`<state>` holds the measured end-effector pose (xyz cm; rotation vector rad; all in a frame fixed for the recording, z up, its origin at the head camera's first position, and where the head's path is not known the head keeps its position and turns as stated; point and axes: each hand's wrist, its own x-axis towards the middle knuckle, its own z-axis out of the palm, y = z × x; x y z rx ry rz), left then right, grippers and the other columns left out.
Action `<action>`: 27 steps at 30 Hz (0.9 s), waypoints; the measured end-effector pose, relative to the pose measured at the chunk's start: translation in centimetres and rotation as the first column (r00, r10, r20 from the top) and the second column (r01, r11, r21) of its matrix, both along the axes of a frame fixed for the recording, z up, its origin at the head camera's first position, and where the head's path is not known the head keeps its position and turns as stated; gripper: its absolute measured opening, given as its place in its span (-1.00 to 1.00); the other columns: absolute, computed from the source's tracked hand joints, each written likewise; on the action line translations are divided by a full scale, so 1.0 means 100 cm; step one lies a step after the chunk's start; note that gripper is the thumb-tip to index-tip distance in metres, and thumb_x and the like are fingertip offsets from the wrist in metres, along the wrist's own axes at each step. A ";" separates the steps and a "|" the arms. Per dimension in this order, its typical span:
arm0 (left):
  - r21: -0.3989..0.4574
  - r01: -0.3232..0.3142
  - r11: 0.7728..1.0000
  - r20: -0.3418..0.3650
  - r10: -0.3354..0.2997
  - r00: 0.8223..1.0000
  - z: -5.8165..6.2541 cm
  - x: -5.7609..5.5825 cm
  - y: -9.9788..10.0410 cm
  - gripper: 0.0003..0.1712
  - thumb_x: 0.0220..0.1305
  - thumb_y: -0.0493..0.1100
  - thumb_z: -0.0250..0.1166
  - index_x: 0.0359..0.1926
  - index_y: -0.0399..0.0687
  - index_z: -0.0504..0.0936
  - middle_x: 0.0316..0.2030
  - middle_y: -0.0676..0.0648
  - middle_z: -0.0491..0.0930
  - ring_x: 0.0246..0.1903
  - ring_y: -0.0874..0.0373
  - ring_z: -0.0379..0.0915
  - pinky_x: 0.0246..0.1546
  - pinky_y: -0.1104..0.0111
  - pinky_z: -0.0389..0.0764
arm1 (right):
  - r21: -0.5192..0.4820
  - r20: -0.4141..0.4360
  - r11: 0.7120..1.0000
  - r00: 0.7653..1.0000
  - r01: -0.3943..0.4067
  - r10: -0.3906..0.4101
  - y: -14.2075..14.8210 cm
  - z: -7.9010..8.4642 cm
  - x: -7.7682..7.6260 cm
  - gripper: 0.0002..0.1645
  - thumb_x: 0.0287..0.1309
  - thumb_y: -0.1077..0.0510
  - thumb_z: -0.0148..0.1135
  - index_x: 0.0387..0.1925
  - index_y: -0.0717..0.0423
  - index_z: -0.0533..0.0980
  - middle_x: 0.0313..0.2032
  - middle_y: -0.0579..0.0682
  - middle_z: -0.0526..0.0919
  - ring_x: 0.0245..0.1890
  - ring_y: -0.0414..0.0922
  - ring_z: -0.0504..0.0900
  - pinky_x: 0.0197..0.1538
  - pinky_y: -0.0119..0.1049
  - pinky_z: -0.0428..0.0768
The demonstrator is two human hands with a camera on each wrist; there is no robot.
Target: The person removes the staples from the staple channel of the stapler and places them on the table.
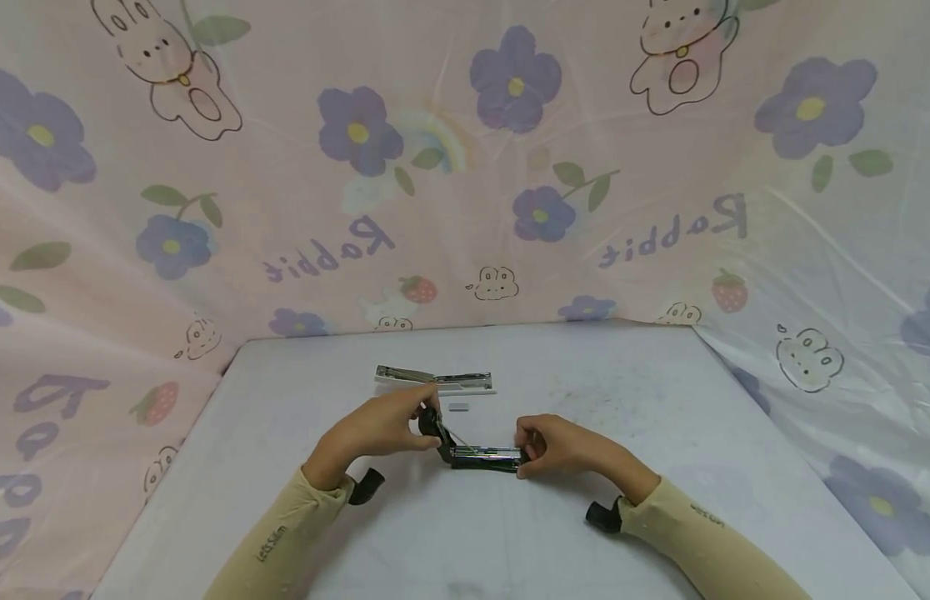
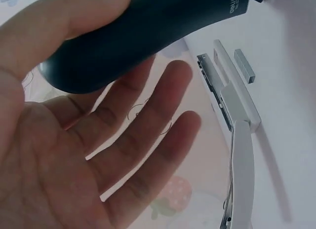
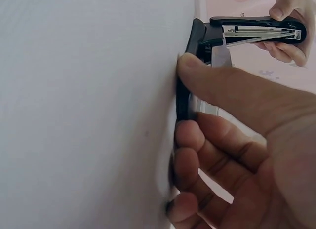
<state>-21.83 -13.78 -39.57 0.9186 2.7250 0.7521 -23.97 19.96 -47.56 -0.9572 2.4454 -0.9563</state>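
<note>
A black stapler (image 1: 483, 463) lies swung wide apart on the white table, its upper arm raised at the left. My left hand (image 1: 381, 425) pinches that raised arm between thumb and fingers. In the left wrist view, the black handle (image 2: 143, 34) has small white lettering near one end. At the other end of the stapler, my right hand (image 1: 561, 447) grips the base with thumb and fingertips. The right wrist view shows the metal underside of the upper arm (image 3: 261, 31). Whether staples sit inside is hard to tell.
Behind my hands, a white stapler (image 1: 468, 386) lies spread apart on the table (image 1: 622, 367). A small grey strip of staples (image 1: 458, 407) rests between the two staplers. A patterned curtain (image 1: 450, 192) hangs beyond the table's far edge.
</note>
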 end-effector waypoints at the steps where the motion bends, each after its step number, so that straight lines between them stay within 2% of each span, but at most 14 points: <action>1: -0.007 -0.001 1.000 0.000 0.001 1.000 0.001 0.000 -0.001 -0.59 0.26 -0.06 0.61 -0.08 0.14 0.51 -0.15 0.16 0.65 -0.02 0.04 0.65 -0.02 0.11 0.64 | 0.001 0.000 1.000 1.000 0.002 -0.002 0.000 0.000 0.000 -0.61 0.13 0.11 0.67 -0.25 0.02 0.52 -0.46 -0.19 0.55 -0.46 -0.30 0.45 -0.30 -0.38 0.45; 5: -0.044 0.000 0.999 -0.004 0.000 1.000 0.003 0.001 -0.004 -0.59 0.26 -0.04 0.61 -0.09 0.13 0.51 -0.23 0.18 0.60 -0.13 0.10 0.60 -0.12 0.19 0.60 | 0.001 -0.001 1.000 1.000 0.007 -0.007 0.000 0.000 0.001 -0.61 0.13 0.11 0.67 -0.24 0.03 0.53 -0.45 -0.19 0.54 -0.45 -0.30 0.45 -0.31 -0.38 0.43; 11: -0.101 -0.019 0.995 0.030 0.022 0.999 0.008 0.003 -0.009 -0.63 0.29 -0.07 0.57 -0.09 0.08 0.52 -0.30 0.15 0.51 -0.34 0.22 0.36 -0.30 0.28 0.40 | -0.012 0.002 1.000 1.000 0.004 -0.004 0.000 0.001 0.001 -0.61 0.13 0.12 0.67 -0.23 0.05 0.54 -0.45 -0.17 0.54 -0.44 -0.29 0.46 -0.30 -0.38 0.44; 18: -0.188 -0.086 0.978 0.061 0.099 0.993 0.009 0.005 -0.013 -0.63 0.26 -0.09 0.60 -0.16 0.11 0.52 -0.29 0.13 0.54 -0.32 0.19 0.40 -0.22 0.19 0.44 | -0.017 0.002 1.000 1.000 0.004 -0.004 0.001 0.000 0.000 -0.61 0.13 0.11 0.67 -0.23 0.03 0.54 -0.44 -0.16 0.55 -0.44 -0.29 0.47 -0.29 -0.39 0.45; 23: -0.270 -0.122 0.955 0.083 0.150 0.985 0.009 0.007 -0.013 -0.61 0.22 -0.10 0.63 -0.18 0.10 0.52 -0.33 0.11 0.56 -0.35 0.16 0.42 -0.24 0.16 0.45 | -0.024 0.004 1.000 1.000 -0.001 0.001 0.001 0.000 0.000 -0.61 0.13 0.11 0.67 -0.23 0.02 0.54 -0.45 -0.17 0.55 -0.45 -0.29 0.47 -0.30 -0.38 0.46; 27: -0.292 -0.139 0.946 0.093 0.173 0.981 0.008 0.007 -0.013 -0.61 0.19 -0.12 0.64 -0.20 0.09 0.53 -0.35 0.10 0.57 -0.36 0.15 0.42 -0.26 0.17 0.45 | -0.024 0.001 1.000 1.000 -0.004 0.004 0.001 -0.001 -0.002 -0.61 0.14 0.10 0.67 -0.22 0.02 0.54 -0.45 -0.18 0.55 -0.45 -0.28 0.47 -0.31 -0.38 0.45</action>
